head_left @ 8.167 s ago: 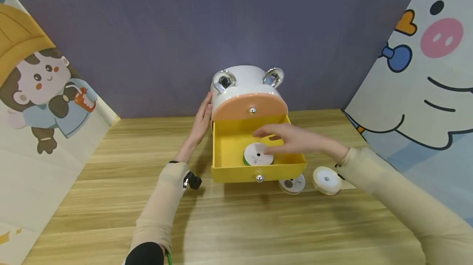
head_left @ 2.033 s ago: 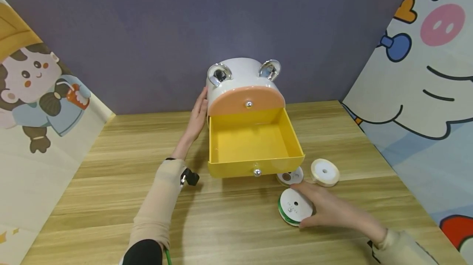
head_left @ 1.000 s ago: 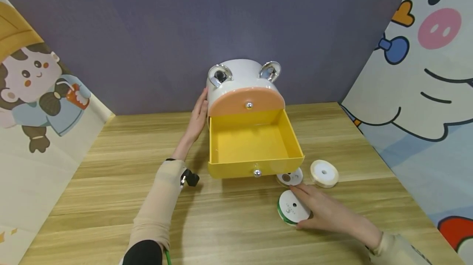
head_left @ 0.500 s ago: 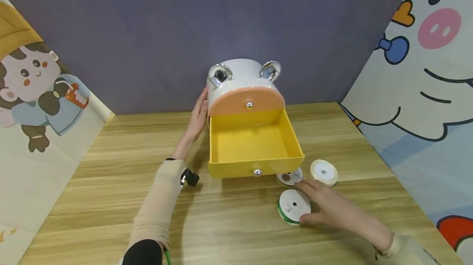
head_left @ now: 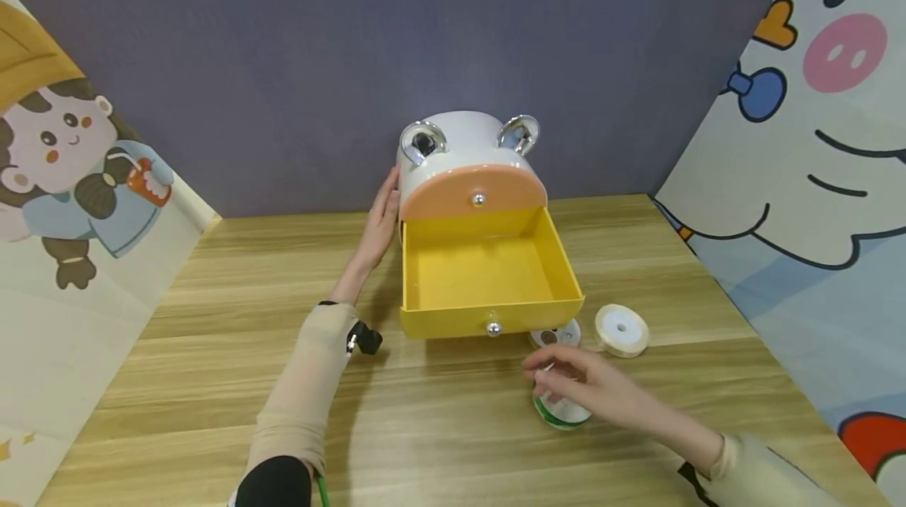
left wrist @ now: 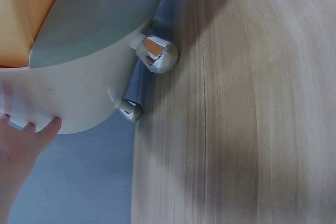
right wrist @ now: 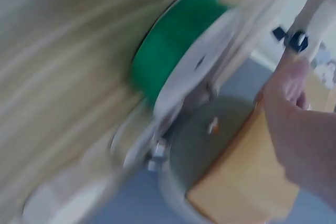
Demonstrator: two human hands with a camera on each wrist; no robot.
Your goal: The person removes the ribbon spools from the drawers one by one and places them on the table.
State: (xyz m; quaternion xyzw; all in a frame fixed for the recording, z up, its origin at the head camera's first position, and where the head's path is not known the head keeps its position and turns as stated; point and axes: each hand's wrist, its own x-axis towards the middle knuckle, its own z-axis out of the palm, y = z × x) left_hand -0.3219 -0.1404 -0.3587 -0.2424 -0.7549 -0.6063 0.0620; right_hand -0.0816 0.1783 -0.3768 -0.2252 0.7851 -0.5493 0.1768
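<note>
Spools (head_left: 621, 330) number three near one drawer (head_left: 439, 323), right hand (head_left: 598, 393) loosely parted above one, left hand (head_left: 378, 230) spread against cabinet (head_left: 463, 137)

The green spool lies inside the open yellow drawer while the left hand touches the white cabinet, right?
Not inside: the head view shows the green spool on the table, outside the open yellow drawer. The left hand does touch the white cabinet.
</note>
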